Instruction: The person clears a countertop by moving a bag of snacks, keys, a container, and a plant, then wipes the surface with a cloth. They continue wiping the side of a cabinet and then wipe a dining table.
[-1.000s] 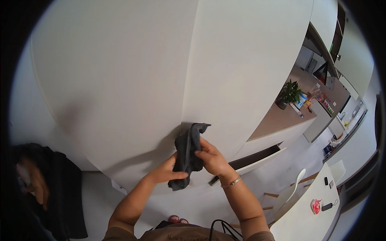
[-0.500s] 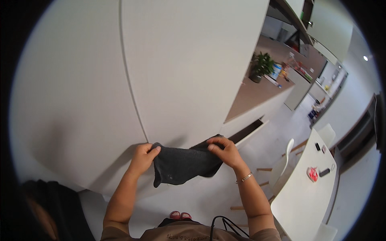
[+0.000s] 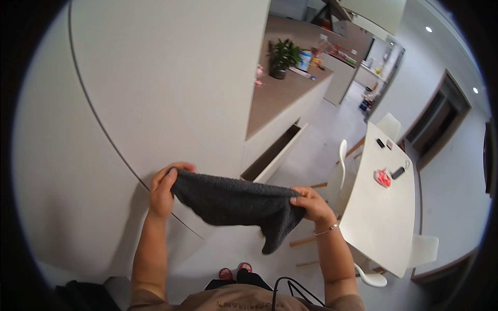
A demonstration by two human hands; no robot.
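Observation:
A dark grey cloth (image 3: 233, 202) with a fuzzy, towel-like surface hangs stretched between my two hands in front of me. My left hand (image 3: 165, 189) pinches its upper left corner, thumb on the near side, close to the white cabinet doors. At the upper right corner, my right hand (image 3: 314, 203) grips the cloth between thumb and fingers, a bracelet on that wrist. The top edge runs nearly straight from hand to hand. Below the right hand a loose corner dangles lower than the rest.
Tall white cabinet doors (image 3: 171, 88) stand on the left. Ahead, an open drawer (image 3: 275, 155) juts out below a brown counter (image 3: 280, 101) with a potted plant (image 3: 282, 56). A white table (image 3: 373, 217) stands at the right, with white chairs (image 3: 340, 173) around it.
My hands have moved farther apart, pulling the cloth wider and straighter. My view has turned to the right, so the open drawer and the table show more fully.

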